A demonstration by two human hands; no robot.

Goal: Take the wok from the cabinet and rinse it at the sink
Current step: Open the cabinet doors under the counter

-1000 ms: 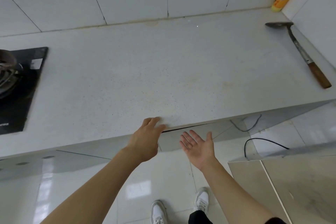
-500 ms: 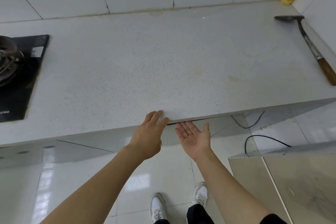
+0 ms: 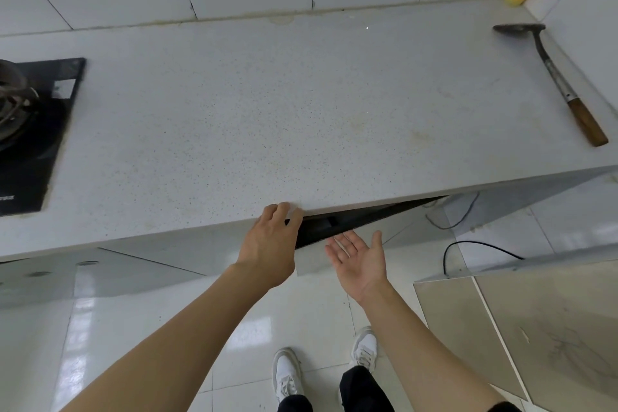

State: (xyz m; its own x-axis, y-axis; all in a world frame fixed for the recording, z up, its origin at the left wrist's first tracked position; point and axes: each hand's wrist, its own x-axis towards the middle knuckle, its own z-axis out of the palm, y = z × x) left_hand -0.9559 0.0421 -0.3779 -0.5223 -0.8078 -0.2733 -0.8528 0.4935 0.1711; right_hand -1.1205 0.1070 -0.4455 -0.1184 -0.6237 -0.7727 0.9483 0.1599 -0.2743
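Head view: left hand (image 3: 269,246) at countertop (image 3: 301,117) front edge, fingers curled over top corner of cabinet door (image 3: 337,257), gripping it. Door ajar, dark gap showing. Right hand (image 3: 359,259) palm up, fingers spread, empty, just below gap. Wok not visible; presumably inside cabinet, hidden by door. Likely heavy, rigid metal, possibly greasy; best taken by handle or rim, both hands. Spatula (image 3: 551,80) lying at counter's right end. Sink out of frame.

The single head-worn camera is looking steeply down and forward from close above the countertop (image 3: 301,104), taking in its front edge, the forearms, and the floor (image 3: 160,328) below.
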